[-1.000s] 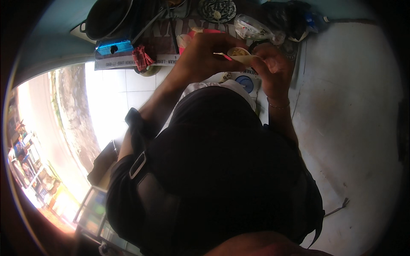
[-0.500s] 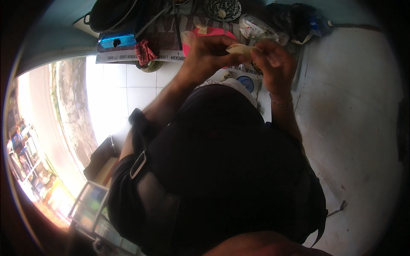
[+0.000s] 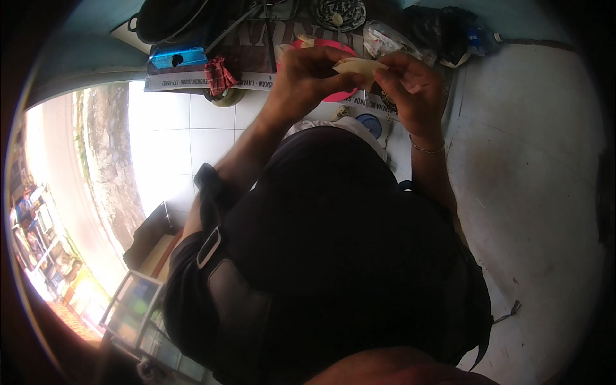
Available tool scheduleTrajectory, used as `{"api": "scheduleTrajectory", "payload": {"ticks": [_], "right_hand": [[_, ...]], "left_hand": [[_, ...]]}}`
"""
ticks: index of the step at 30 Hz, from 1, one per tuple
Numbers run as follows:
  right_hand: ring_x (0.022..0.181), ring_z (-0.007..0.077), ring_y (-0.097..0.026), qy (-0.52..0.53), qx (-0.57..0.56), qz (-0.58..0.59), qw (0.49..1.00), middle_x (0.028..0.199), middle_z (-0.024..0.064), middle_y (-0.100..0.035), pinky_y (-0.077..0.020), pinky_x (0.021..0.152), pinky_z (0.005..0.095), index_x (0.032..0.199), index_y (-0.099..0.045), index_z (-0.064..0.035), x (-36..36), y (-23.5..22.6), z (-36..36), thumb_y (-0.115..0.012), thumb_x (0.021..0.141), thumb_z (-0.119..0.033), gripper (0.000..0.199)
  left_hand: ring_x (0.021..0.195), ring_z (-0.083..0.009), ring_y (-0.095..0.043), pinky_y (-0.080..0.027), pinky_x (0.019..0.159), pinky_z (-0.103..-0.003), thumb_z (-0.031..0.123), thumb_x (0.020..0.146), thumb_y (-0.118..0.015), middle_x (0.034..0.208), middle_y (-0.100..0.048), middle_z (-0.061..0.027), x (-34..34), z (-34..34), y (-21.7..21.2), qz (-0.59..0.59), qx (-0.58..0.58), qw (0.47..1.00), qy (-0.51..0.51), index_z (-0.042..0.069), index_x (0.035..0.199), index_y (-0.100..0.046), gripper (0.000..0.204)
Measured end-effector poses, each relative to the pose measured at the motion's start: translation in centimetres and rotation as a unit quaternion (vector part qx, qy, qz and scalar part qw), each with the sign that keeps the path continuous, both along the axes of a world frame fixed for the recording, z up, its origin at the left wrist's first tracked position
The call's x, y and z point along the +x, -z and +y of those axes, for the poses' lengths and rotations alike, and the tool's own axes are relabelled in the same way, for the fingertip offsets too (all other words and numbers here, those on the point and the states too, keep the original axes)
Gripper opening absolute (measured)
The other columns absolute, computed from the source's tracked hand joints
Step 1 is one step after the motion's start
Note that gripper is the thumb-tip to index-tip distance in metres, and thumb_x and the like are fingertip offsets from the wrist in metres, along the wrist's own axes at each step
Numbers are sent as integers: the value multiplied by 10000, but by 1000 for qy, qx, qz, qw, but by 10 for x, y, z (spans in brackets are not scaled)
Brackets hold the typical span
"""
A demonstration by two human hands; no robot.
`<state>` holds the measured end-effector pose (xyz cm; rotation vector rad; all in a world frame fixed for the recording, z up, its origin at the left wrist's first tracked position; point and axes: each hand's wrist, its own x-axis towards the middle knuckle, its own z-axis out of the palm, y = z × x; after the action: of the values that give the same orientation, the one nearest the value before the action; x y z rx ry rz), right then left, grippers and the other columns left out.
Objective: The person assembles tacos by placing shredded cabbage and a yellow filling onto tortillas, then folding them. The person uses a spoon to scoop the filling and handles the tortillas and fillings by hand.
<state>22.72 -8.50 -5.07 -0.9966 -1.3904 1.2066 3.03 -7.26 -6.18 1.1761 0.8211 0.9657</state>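
Head view looks straight down over the person's dark shirt to two raised hands near the top of the picture. Both hands meet on a pale folded wrapper (image 3: 359, 65), a thin, cream-coloured piece that looks like dough. It sits in the air between them, just above a red plate (image 3: 333, 96). The left hand (image 3: 307, 76) has its fingers curled and pinched on the wrapper's left end, thumb underneath. The right hand (image 3: 410, 86) has its fingers closed on the right end, with the fingertips bent down over the edge; a thin bracelet (image 3: 427, 149) circles that wrist. Under the hands the red plate carries another pale piece (image 3: 307, 41) near its far rim, though what it is cannot be told. Just nearer the body than the plate lies a small round blue lid (image 3: 370, 124). To the left of the plate a printed strip of paper runs across, and on it lie a red checked cloth (image 3: 219, 74) and a shiny blue packet (image 3: 174, 56). A dark pan (image 3: 168, 18) stands beyond those at the top edge. To the right of the plate sit crumpled clear and dark plastic bags (image 3: 423, 35). White floor tiles (image 3: 192, 135) show at left, brightly lit.
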Motion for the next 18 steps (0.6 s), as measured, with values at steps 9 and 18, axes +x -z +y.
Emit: {"api": "scheduleTrajectory", "payload": {"ticks": [9,18], "right_hand": [[735,65,-629,10,68,-115,991,764,44,-688,-456,615,208,878,-682,-34,-2,-3,7,-704,835,-121,99],[715,131,-632,42,280,-150,947,787,71,-645,-470,616,247,831,-639,-15,-14,-25,13,-712,785,-42,90]], "left_hand": [[840,-158,-686,-550,753,-252,32,768,-759,908,-704,-130,-6,2,3,-21,25,999,-6,-66,1015,-635,293],[894,-152,-661,-542,783,-267,57,798,-746,970,-686,-105,4,0,7,-220,1,975,0,-24,1077,-621,316]]}}
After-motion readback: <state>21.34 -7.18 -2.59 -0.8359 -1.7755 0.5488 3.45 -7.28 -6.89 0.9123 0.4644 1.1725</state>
